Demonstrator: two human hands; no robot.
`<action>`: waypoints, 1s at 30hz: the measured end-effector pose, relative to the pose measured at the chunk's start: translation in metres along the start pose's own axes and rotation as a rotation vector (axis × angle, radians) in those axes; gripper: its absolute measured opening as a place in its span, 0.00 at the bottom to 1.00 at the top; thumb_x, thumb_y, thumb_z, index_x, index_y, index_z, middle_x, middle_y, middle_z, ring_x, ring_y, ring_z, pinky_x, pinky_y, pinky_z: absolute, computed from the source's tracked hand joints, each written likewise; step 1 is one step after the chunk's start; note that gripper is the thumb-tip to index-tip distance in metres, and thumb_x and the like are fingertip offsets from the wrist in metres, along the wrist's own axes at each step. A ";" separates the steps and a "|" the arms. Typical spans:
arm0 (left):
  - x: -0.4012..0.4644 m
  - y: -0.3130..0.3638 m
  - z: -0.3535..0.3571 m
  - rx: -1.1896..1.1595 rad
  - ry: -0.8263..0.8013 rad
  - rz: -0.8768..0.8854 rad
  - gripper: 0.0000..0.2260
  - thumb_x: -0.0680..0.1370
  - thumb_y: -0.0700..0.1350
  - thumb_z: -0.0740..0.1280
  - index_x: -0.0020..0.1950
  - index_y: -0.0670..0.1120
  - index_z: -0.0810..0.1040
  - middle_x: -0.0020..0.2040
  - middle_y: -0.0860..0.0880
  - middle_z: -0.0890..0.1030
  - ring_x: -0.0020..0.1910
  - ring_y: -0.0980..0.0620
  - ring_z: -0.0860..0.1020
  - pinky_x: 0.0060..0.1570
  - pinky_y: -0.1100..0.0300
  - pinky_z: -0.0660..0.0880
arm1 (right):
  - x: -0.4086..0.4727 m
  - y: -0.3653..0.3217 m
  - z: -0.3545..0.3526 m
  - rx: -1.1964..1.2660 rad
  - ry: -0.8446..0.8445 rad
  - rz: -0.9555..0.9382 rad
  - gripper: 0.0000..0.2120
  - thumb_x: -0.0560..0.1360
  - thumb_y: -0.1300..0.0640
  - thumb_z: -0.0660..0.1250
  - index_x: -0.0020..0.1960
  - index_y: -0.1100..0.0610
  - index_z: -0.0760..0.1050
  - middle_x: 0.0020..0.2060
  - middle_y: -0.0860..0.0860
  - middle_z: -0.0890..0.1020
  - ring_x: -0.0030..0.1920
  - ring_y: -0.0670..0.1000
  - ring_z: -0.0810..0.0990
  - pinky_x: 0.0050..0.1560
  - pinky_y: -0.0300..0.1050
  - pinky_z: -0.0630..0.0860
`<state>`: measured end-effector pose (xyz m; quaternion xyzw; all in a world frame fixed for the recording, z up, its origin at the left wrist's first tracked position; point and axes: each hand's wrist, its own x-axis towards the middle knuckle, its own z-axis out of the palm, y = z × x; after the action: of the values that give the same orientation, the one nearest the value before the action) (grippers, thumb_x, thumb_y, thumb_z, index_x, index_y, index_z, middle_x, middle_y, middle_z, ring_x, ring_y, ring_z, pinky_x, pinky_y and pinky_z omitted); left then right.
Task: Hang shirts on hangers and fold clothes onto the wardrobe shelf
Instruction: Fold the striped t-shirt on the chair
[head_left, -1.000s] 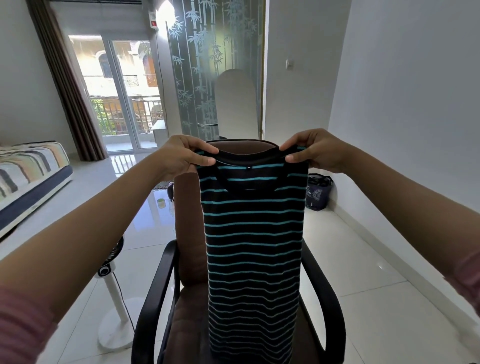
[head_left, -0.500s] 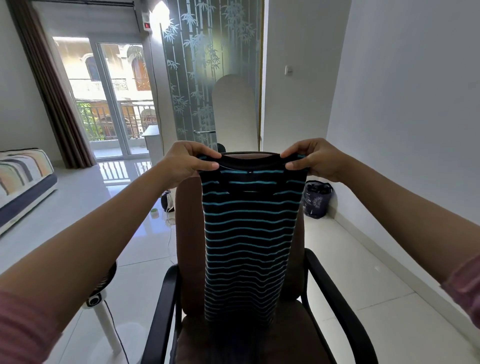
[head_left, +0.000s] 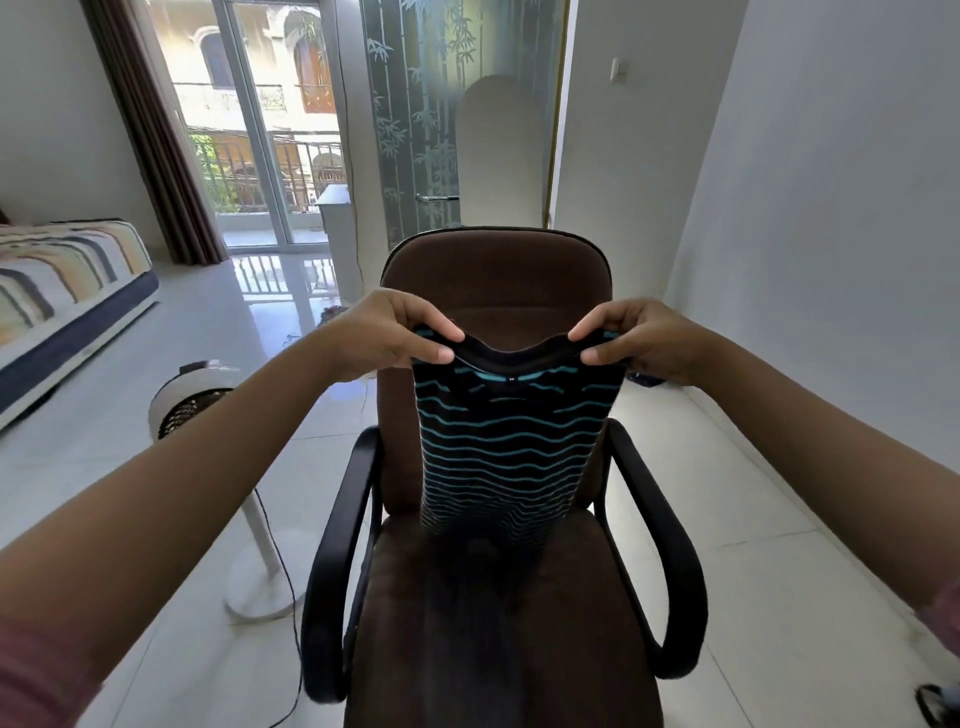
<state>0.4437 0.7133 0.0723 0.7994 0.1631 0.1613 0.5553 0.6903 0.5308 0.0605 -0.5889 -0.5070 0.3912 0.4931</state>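
Hanging out in front of the person is the striped shirt (head_left: 511, 441), black with thin teal bands, held up by its top edge over the brown office chair (head_left: 493, 597). Its lower end drops down to the chair's seat, where the fabric goes dark and blurred, so whether it rests on the cushion or just brushes it is hard to tell. The neckline sags in a shallow curve between the two grips.

The left hand (head_left: 387, 335) pinches the shirt's left shoulder, thumb underneath and fingers curled over the top. The right hand (head_left: 631, 338) does the same on the right shoulder, fingers folded over the edge, thumb pressed against the cloth. Both arms stretch forward, with a pink sleeve (head_left: 31, 670) showing at the lower left corner.

Behind the shirt the chair's backrest stands upright, black armrests curving out on either side. To the left of the chair a white pedestal fan (head_left: 195, 400) stands on the glossy tiled floor (head_left: 779, 597), its cord trailing down. Further left, a bed with a striped cover (head_left: 62, 280) sits against the wall. Beyond that, a dark curtain (head_left: 156, 135) hangs beside a glass balcony door (head_left: 260, 119), and a frosted panel with a bamboo pattern (head_left: 415, 104) stands straight behind the chair.
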 end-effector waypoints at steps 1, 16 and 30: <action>-0.013 -0.003 0.007 -0.018 -0.016 -0.017 0.11 0.68 0.29 0.71 0.42 0.44 0.84 0.40 0.48 0.85 0.40 0.53 0.83 0.41 0.64 0.79 | -0.011 0.006 0.006 0.011 -0.013 0.006 0.11 0.63 0.68 0.71 0.41 0.55 0.84 0.42 0.55 0.85 0.42 0.52 0.84 0.42 0.39 0.81; -0.226 -0.099 0.158 -0.025 -0.312 -0.432 0.08 0.69 0.32 0.73 0.45 0.42 0.83 0.39 0.43 0.84 0.40 0.48 0.81 0.47 0.58 0.77 | -0.215 0.147 0.152 0.048 -0.252 0.315 0.12 0.68 0.72 0.71 0.46 0.58 0.83 0.43 0.58 0.84 0.45 0.56 0.82 0.45 0.45 0.78; -0.209 -0.243 0.190 -0.002 -0.113 -0.677 0.13 0.71 0.27 0.68 0.47 0.44 0.83 0.49 0.49 0.82 0.49 0.50 0.81 0.46 0.62 0.79 | -0.197 0.290 0.172 -0.022 -0.148 0.587 0.15 0.65 0.70 0.72 0.47 0.54 0.83 0.47 0.62 0.83 0.45 0.55 0.80 0.46 0.49 0.75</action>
<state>0.3200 0.5425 -0.2357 0.7071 0.3879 -0.0766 0.5862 0.5510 0.3693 -0.2668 -0.6854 -0.3540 0.5535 0.3141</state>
